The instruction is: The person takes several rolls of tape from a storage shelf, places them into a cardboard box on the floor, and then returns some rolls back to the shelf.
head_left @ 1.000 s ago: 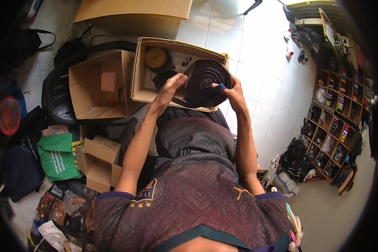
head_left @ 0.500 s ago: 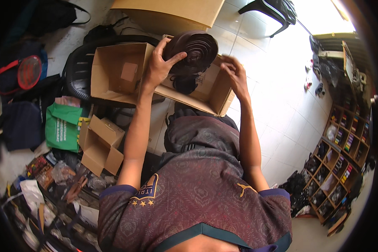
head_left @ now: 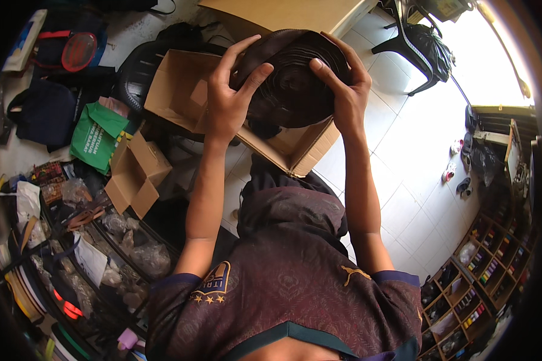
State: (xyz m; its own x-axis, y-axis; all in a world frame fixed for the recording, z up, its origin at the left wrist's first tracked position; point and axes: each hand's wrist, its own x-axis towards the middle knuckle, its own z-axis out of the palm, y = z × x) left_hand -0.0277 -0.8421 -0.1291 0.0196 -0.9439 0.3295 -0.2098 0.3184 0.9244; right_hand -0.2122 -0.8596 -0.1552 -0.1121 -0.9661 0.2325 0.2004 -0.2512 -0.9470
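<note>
Brown cardboard forms the open box [head_left: 312, 150] below a wide, dark roll of coiled strip [head_left: 298, 84], which is held up so that it hides much of the box from view. The left hand [head_left: 230, 93] and right hand [head_left: 351, 93] stand apart, clamped on opposite sides, thumbs [head_left: 327, 74] over its face, probably to keep the loose-looking turns from slipping.

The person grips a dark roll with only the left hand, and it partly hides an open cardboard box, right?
Not only the left hand: the head view shows the right hand gripping the dark roll too. The roll does partly hide an open cardboard box.
</note>
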